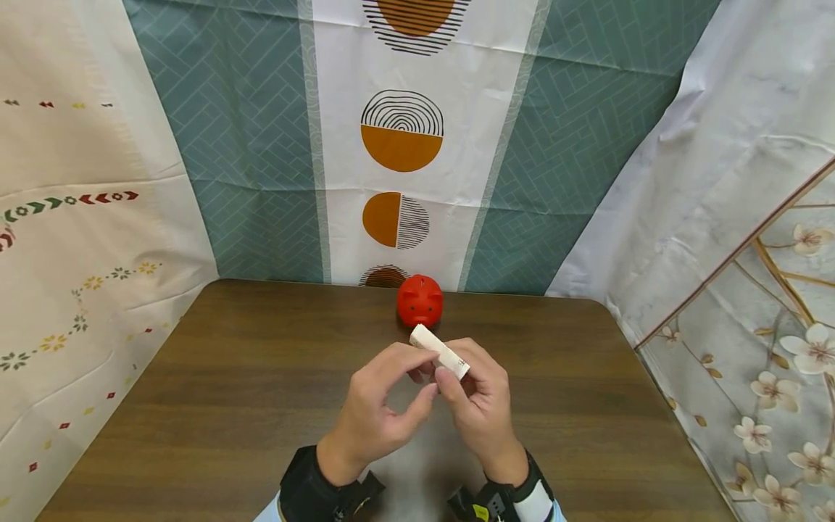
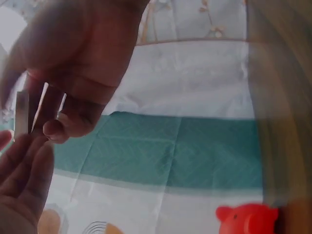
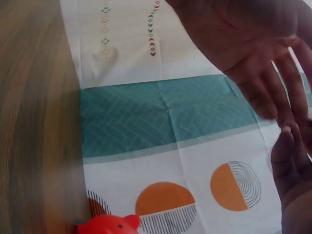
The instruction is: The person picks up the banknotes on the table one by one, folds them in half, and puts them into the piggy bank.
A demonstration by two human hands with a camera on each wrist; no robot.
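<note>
A small white strip with faint printing, which looks like folded paper (image 1: pixel 441 352), slants between the two hands above the table. My right hand (image 1: pixel 481 406) pinches its lower end, thumb in front and fingers behind. The left hand (image 1: pixel 385 406) touches the strip's near side with its bent index finger; its thumb stands apart, below the strip. In the left wrist view the strip (image 2: pixel 22 114) shows edge-on beside the fingers, and the left thumb is blurred. The right wrist view shows the right hand (image 3: pixel 243 48), but the strip cannot be made out there.
Behind the hands, a red piggy bank (image 1: pixel 420 301) stands near the far edge of the brown wooden table (image 1: pixel 261 362). Patterned cloths hang at the back, left and right; the teal and white cloth (image 1: pixel 261 145) comes down to the table's far edge.
</note>
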